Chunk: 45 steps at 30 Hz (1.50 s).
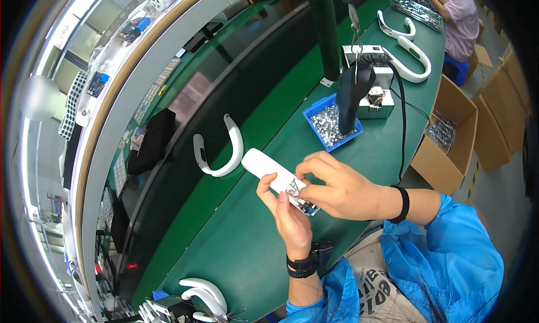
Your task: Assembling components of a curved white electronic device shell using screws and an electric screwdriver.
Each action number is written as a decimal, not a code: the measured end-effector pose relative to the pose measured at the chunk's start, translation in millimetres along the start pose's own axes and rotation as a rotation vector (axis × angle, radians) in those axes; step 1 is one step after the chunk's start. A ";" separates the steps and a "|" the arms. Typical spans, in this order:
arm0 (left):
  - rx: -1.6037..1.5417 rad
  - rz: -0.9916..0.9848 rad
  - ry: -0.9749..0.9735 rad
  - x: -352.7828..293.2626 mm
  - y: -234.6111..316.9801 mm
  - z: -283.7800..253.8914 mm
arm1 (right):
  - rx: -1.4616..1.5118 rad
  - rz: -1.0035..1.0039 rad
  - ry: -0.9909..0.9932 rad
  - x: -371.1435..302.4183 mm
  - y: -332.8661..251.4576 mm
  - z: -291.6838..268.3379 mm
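Observation:
A long white plastic housing (266, 165) with a rounded end is tilted above the green bench, gripped between the thumb and fingers of my left hand (293, 225). Its near end is uncovered, showing small electronic parts (307, 207). My right hand (342, 189) bends over that end, fingertips pinched together against it; whatever they pinch is hidden. A shiny, pale piece (294, 186) shows beside those fingertips. Beyond the housing, a white U-shaped neckband shell (234, 154) lies across the bench's dark strip and green top.
A black power screwdriver (352, 101) hangs over a blue tray (320, 133) of small metal parts, beside a boxy machine (375, 111). More white shells (416, 70) lie far right, others (205, 295) near left. A cardboard box (443, 171) stands beside the bench; a co-worker (463, 20) sits beyond.

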<state>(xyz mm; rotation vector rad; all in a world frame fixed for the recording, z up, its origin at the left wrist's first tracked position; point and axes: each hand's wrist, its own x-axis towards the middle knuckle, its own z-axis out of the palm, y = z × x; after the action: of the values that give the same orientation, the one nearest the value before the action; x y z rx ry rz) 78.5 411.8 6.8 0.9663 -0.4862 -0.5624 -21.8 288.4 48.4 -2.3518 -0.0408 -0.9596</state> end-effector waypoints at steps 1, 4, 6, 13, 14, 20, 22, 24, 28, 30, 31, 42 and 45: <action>-0.001 -0.001 0.000 -0.1 1.6 0.4 | -0.035 -0.020 -0.033 2.6 -1.1 -2.7; -0.052 0.001 -0.027 -3.4 7.7 0.2 | -0.098 -0.040 -0.072 0.0 -9.7 -5.0; -0.048 -0.003 -0.012 -4.6 5.2 -4.1 | -0.126 -0.043 -0.077 -5.6 -15.3 -2.2; -0.085 -0.005 -0.077 -9.6 12.9 -4.5 | -0.257 -0.076 -0.026 -17.0 -19.0 7.0; -0.072 -0.014 -0.082 -10.0 14.1 -3.7 | -0.237 -0.071 -0.014 -17.0 -20.0 5.6; 0.011 0.004 0.051 -12.8 15.9 -1.0 | -0.317 -0.062 -0.170 -5.1 -33.6 7.0; 0.025 -0.003 0.044 -12.9 17.7 -0.8 | -0.290 -0.092 -0.155 -9.1 -29.7 10.5; 0.018 0.012 0.008 -14.7 20.9 0.3 | -0.256 -0.118 -0.144 -14.9 -23.7 14.0; 0.047 0.045 0.029 -13.4 14.7 -5.7 | -0.040 -0.081 -0.032 -20.4 -19.3 7.7; -0.010 0.035 -0.045 -13.5 14.9 -9.9 | -0.051 -0.060 0.016 -23.8 -17.4 3.9; -0.011 0.036 -0.042 -12.9 14.3 -10.6 | -0.050 -0.061 0.013 -22.5 -17.1 4.6; 0.051 0.014 0.033 -13.5 11.7 -6.0 | -0.329 -0.081 -0.032 -16.7 -33.9 20.1; 0.099 0.022 0.052 -11.8 11.9 -4.3 | -0.410 -0.086 -0.077 -12.4 -35.8 25.4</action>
<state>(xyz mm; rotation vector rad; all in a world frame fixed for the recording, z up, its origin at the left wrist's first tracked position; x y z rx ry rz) 74.9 427.3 13.4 1.0664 -0.4809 -0.4953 -23.5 333.8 44.5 -2.7823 0.0277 -0.9922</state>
